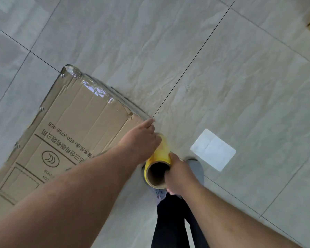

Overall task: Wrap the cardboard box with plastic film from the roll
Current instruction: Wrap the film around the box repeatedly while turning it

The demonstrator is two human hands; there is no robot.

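Cardboard box (75, 126): large, flat-sided, standing on the tiled floor (222, 68) at left; printed face toward the camera, metal staples along its left edge.
Plastic film (97, 88): clear, wrinkled layer covering the far edge and far corner of the box, running down to the near-right corner.
Roll (157, 165): yellow-tinted film on a cardboard core, held just right of the box's near-right corner; open core end faces the camera.
Left hand (141, 140): on the far end of the roll, fingers curled over it, index finger extended to the box corner where the film meets it.
Right hand (179, 174): grips the near end of the roll, thumb on the outer film surface, fingers wrapped around the core rim.
White sheet (213, 149): rectangular, lying flat on the floor to the right of the roll, apart from it.
Shoe (195, 169): grey, on the floor beneath the right hand; dark trouser leg (170, 221) below it.
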